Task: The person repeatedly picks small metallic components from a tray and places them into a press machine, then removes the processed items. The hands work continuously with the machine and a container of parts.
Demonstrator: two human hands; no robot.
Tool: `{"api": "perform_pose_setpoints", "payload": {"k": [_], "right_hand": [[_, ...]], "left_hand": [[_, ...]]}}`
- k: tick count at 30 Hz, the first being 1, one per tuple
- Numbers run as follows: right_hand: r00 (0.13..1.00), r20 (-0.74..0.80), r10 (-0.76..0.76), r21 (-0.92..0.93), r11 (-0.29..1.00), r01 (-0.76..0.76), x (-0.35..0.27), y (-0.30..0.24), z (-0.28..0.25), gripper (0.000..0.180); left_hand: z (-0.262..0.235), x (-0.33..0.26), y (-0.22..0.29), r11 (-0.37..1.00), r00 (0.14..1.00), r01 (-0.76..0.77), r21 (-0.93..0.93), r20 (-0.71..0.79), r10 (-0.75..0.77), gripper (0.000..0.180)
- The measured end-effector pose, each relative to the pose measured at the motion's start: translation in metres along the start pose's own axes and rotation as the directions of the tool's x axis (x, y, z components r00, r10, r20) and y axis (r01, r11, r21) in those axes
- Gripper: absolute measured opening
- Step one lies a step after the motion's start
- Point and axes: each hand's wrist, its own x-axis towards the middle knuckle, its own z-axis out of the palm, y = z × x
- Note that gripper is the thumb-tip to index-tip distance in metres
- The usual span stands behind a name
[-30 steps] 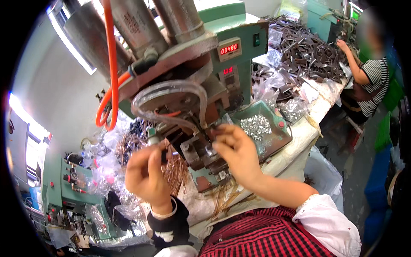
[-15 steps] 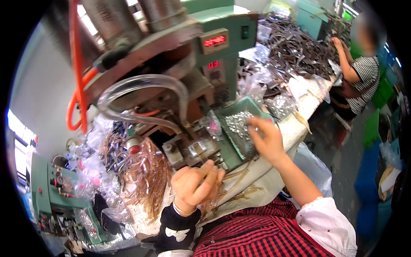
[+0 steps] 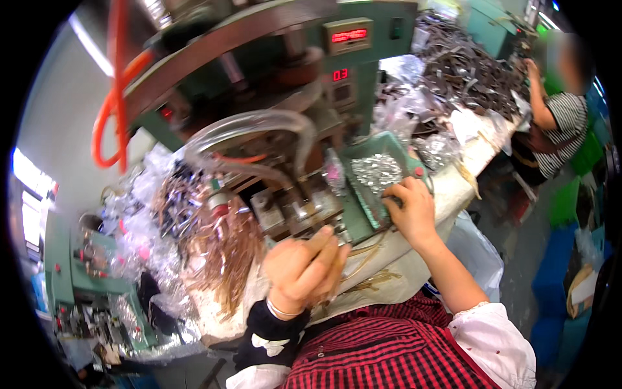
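My left hand (image 3: 299, 267) is closed at the front of the press's metal fixture (image 3: 301, 214), its fingers bunched together. What they pinch, if anything, is hidden behind the knuckles. Over the near right edge of a green tray (image 3: 357, 211), my right hand (image 3: 413, 209) has its fingertips drawn together; anything between them is too small to make out. Small shiny metal pieces (image 3: 376, 172) lie heaped in that tray. A clear hose (image 3: 253, 118) loops down to the fixture. Thin tan strips (image 3: 363, 256) lie on the cloth beside my left hand.
The green press body (image 3: 389, 55) with red displays rises ahead. A bundle of brown strips (image 3: 223, 259) and plastic bags (image 3: 152, 214) lie left. Dark strips (image 3: 473, 71) are piled at the back right, where a person in a striped shirt (image 3: 564, 117) works.
My right hand has drawn back from over the metal pieces to the tray's near edge, its fingers now closer together. My left hand stays by the fixture. The whole view has shifted.
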Motion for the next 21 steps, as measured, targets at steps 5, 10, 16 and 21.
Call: {"api": "perform_pose_setpoints", "payload": {"k": [5,10,16,21], "right_hand": [[0.986,-0.143,-0.085,0.127,0.987,0.103,0.0,0.011,0.017,0.008],[0.887,0.155,0.436,0.914,0.277,-0.296,0.014,0.017,0.019,0.012],[0.907,0.199,0.372,0.934,0.208,-0.291,0.026,-0.016,0.03,0.017],[0.937,-0.197,0.287,0.579,0.806,-0.125,0.0,0.001,0.015,0.013]], "left_hand": [[-0.043,-0.019,0.02,0.976,0.966,0.175,0.128,0.171,-0.196,0.026],[-0.132,-0.053,-0.048,0.733,0.901,0.419,0.536,-0.144,-0.409,0.013],[-0.132,-0.138,-0.159,0.38,0.476,0.781,0.496,-0.078,-0.876,0.023],[-0.075,-0.138,-0.186,0.303,0.308,0.893,-0.334,-0.041,-0.951,0.009]]}}
